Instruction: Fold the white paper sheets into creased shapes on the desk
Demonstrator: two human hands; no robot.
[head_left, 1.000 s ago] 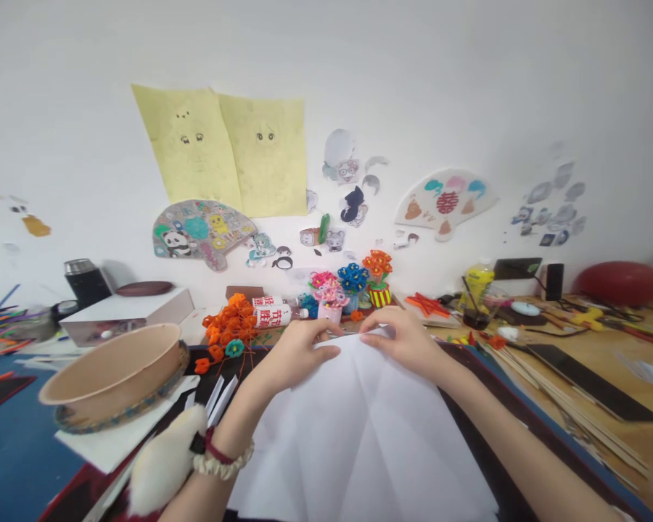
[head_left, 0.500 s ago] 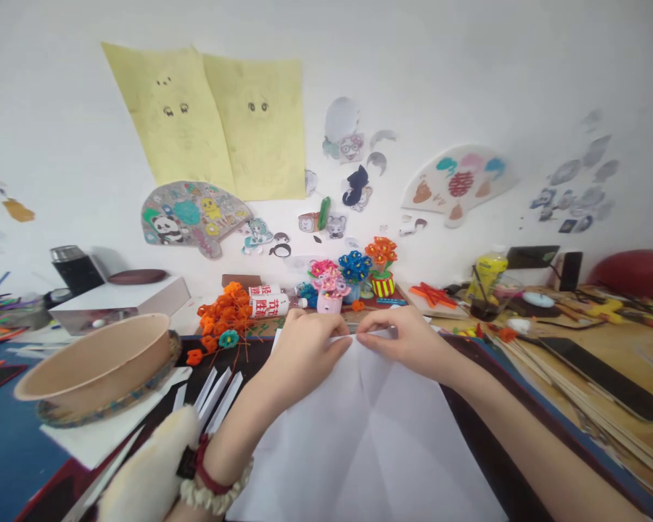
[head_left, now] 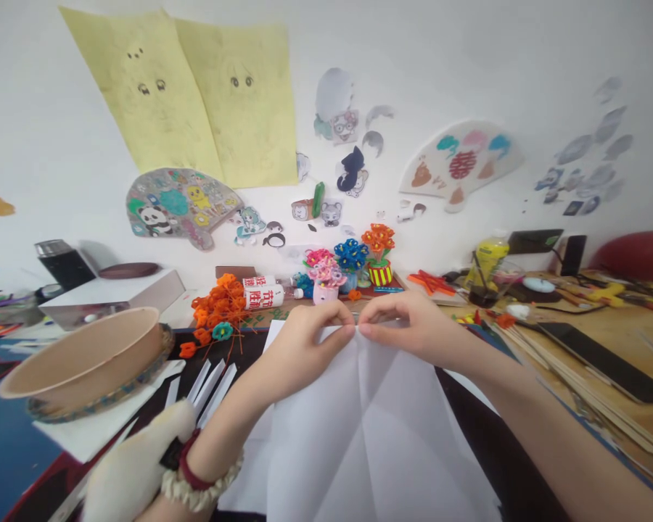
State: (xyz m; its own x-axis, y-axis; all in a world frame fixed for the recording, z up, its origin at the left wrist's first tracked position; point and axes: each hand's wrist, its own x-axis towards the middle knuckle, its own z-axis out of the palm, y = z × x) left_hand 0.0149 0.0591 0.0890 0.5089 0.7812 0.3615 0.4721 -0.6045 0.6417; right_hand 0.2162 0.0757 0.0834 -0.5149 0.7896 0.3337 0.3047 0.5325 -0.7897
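A large white sheet of paper, marked with crossing crease lines, spreads below me and is lifted at its far edge. My left hand pinches that edge between thumb and fingers. Close beside it, almost touching, my right hand pinches the same edge. A vertical fold runs down from between the two hands. Under the left side of the sheet, more white paper shows. Around my left wrist are a dark red band and a cream scrunchie.
At left stand a round beige bowl and folded white paper strips. Beyond my hands are orange pipe-cleaner flowers, labelled bottles and small flower pots. On the right lie a dark phone and thin wooden sticks.
Both hands keep pinching the paper's far edge and have come slightly closer together. The sheet's edge is raised more, uncovering paper beneath on the left. The view has tilted down slightly.
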